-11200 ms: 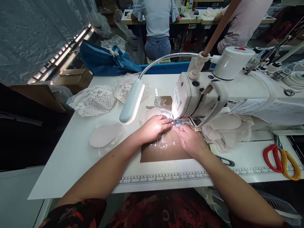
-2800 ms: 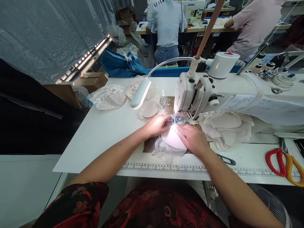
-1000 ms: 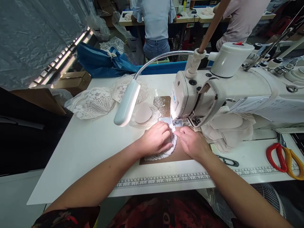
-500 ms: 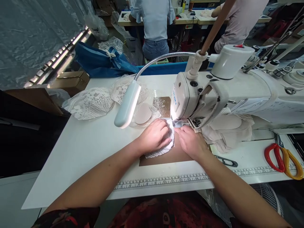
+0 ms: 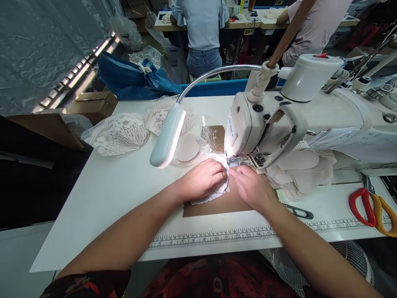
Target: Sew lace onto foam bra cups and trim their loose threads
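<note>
A white lace piece, shaped like a bra cup, lies on the brown plate under the head of a sewing machine. Over it rests my left hand, its fingers curled and pressing on the lace. My right hand is closed, with its fingertips pinching at the edge of the lace close to the presser foot. The needle itself is too small to make out. Just behind my left hand sits a lace cup with a smooth beige pad.
More lace cups lie at the left. A lamp hangs low over the table. At the right are beige fabric pieces, small thread snips and red-and-yellow-handled scissors. Two people sit beyond the table.
The lace piece and my left hand's fingers have shifted slightly near the needle. My right hand stays by the presser foot. The view has moved a little.
</note>
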The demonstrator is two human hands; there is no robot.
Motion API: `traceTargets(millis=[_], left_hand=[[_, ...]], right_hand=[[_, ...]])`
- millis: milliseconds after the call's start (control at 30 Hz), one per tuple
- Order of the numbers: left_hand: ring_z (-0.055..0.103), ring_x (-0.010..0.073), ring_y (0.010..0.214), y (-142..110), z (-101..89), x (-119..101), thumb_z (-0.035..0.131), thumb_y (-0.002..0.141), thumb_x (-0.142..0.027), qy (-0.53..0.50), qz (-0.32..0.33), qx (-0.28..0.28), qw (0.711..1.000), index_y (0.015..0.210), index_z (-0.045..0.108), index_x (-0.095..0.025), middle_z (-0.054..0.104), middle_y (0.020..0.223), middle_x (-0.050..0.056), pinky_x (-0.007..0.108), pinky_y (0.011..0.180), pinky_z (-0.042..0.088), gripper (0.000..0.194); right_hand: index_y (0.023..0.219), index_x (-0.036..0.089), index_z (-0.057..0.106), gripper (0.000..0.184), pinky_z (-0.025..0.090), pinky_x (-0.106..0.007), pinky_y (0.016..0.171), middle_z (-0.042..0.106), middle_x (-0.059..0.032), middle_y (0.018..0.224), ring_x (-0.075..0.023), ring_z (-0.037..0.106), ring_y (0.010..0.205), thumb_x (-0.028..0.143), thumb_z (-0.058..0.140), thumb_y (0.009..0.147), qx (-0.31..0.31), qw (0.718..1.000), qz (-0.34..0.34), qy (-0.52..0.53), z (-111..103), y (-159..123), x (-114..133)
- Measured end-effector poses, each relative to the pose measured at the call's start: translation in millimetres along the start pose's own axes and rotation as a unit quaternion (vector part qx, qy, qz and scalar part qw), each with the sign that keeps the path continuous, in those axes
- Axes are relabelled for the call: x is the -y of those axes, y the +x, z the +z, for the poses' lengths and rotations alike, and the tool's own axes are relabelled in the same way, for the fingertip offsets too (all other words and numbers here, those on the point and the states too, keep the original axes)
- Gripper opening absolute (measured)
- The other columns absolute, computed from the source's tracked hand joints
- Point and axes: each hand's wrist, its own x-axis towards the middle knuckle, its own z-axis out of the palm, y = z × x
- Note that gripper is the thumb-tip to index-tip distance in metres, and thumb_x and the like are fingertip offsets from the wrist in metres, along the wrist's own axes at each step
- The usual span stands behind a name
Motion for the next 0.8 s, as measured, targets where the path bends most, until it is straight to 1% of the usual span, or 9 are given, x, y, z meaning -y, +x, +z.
traceTargets(millis=[167,367,433,500,567,700,800], left_hand=[[0.058,0.0228,0.092,-1,-0.6,1,0.043,0.097,-0.016,0.009,-0.008,0.023,1.0,0.113,0.063,-0.011,0.064,0.099,0.014,0.038,0.08,0.05,0.027],[0.059,0.0248,0.106,0,-0.7,-3,0.044,0.099,-0.023,-0.026,-0.028,-0.012,0.999,0.12,0.06,-0.01,0.063,0.122,0.016,0.041,0.09,0.051,0.03],[0.06,0.0259,0.105,1,0.6,-7,0.045,0.098,-0.023,-0.024,-0.045,-0.02,0.998,0.12,0.061,-0.009,0.063,0.122,0.017,0.042,0.089,0.053,0.031],[0.061,0.0266,0.104,3,2.1,-12,0.045,0.098,-0.022,-0.019,-0.058,-0.028,0.998,0.12,0.061,-0.008,0.063,0.121,0.018,0.043,0.088,0.054,0.031],[0.061,0.0269,0.103,3,2.8,-15,0.045,0.097,-0.022,-0.017,-0.06,-0.036,0.997,0.12,0.061,-0.007,0.063,0.122,0.019,0.042,0.087,0.055,0.032],[0.061,0.0264,0.099,4,2.3,-20,0.044,0.097,-0.022,-0.017,-0.067,-0.042,0.997,0.119,0.062,-0.005,0.063,0.121,0.019,0.041,0.085,0.056,0.033],[0.061,0.0259,0.1,5,4.0,-21,0.043,0.098,-0.022,-0.012,-0.068,-0.043,0.997,0.119,0.062,-0.006,0.063,0.121,0.019,0.041,0.085,0.057,0.032]], right_hand=[[0.113,0.022,0.07,0.04,0.027,-0.029,0.057,0.064,-0.0049,0.081,-0.018,0.051,0.072,0.008,0.046,0.085,-0.01,1.0,-0.02,-0.012,2,0,1],[0.116,0.021,0.069,0.04,0.027,-0.029,0.056,0.063,-0.0054,0.08,-0.0182,0.05,0.07,0.009,0.046,0.086,0.006,1.0,-0.01,-0.024,0,0,2],[0.115,0.021,0.069,0.04,0.028,-0.029,0.057,0.065,-0.0054,0.082,-0.0178,0.052,0.071,0.009,0.045,0.086,0.007,1.0,-0.006,-0.016,0,0,2],[0.115,0.022,0.069,0.039,0.03,-0.029,0.058,0.067,-0.0058,0.088,-0.0179,0.054,0.075,0.01,0.044,0.087,0.0,1.0,-0.002,-0.008,0,0,2],[0.116,0.022,0.068,0.038,0.031,-0.029,0.06,0.068,-0.0059,0.091,-0.0185,0.056,0.079,0.011,0.044,0.088,-0.007,1.0,-0.003,-0.006,1,1,2],[0.117,0.022,0.069,0.04,0.031,-0.03,0.059,0.067,-0.0061,0.085,-0.0191,0.055,0.076,0.01,0.046,0.087,-0.001,1.0,-0.004,-0.02,3,1,3],[0.116,0.022,0.069,0.04,0.031,-0.03,0.059,0.067,-0.0069,0.085,-0.0192,0.055,0.076,0.01,0.046,0.086,0.006,1.0,0.004,-0.028,4,2,3]])
